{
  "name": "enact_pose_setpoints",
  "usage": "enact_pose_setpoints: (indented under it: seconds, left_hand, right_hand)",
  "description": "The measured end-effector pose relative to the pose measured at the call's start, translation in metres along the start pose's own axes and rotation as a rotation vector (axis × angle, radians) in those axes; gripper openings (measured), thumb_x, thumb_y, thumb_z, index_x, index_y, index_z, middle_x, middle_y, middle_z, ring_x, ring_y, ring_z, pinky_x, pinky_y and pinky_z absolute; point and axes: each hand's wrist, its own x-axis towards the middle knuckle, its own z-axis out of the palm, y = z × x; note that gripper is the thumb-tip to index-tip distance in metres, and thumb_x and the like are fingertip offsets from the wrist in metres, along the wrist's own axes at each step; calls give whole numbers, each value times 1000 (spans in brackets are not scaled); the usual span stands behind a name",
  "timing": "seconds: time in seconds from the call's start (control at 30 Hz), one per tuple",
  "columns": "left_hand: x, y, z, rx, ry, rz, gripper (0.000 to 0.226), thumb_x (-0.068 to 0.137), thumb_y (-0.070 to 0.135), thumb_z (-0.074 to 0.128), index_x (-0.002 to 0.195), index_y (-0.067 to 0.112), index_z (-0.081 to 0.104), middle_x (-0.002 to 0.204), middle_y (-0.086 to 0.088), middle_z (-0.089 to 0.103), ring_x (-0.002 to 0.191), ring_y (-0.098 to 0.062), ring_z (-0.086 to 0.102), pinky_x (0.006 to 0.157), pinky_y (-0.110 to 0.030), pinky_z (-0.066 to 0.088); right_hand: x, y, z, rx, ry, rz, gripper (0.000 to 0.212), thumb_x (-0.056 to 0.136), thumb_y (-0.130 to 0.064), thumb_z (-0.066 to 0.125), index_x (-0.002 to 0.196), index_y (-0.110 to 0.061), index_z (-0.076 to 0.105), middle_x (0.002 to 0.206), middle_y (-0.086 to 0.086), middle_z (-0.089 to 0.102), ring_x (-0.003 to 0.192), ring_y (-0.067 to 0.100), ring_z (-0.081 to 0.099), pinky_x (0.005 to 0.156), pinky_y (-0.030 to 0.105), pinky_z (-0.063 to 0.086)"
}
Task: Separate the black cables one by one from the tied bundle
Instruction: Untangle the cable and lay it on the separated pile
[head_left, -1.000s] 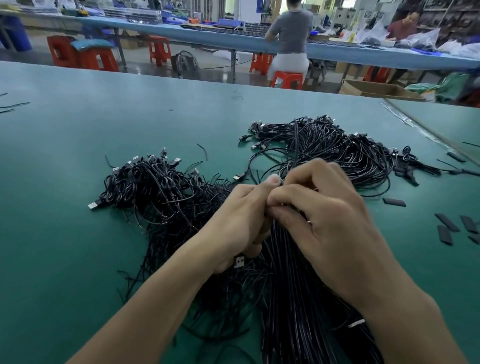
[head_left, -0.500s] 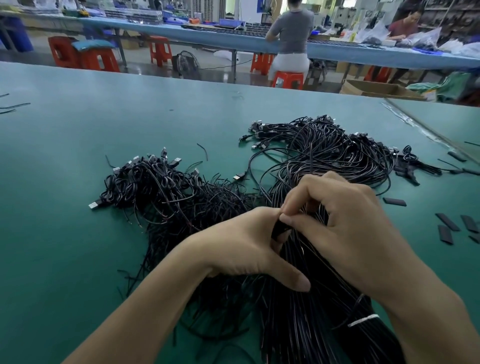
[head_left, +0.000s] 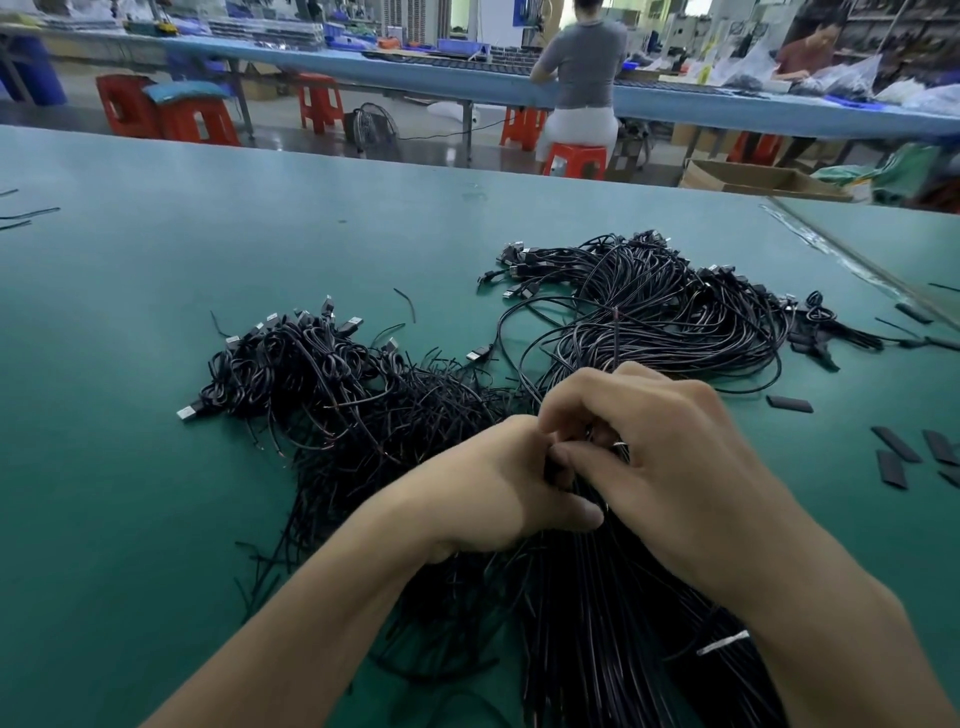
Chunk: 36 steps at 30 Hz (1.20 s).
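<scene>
Head view: left hand (head_left: 498, 491) now nearer right hand (head_left: 675, 467), on bundle (head_left: 597, 623)

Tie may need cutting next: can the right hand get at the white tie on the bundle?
Probably, once it lets go: the right hand is curled on strands of the tied bundle further up, while the white tie lies uncovered just beside that forearm.

— What's on the table (head_left: 156, 415)?
— Green top. A loose cable heap (head_left: 322, 384) on the left, a coiled pile (head_left: 675, 312) farther off to the right, and the tied bundle (head_left: 597, 623) nearest, running up between them.
— Anything else?
— Flat black strips (head_left: 896, 444) near the right edge, and stray wires (head_left: 31, 214) far left.
</scene>
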Motion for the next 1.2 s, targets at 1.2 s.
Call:
enact_pose_setpoints:
  seconds: [1.2]
  left_hand:
    - [5,2,-2,-172,579,472,20,95,34,48,93,27,67,81,2,68,73,-27,59,64,-36,52]
  right_hand:
    - [10,-1,14,1215,452,477,28,84,5,65,74,-18,53,65,-4,63,60,6,57,53,14,48]
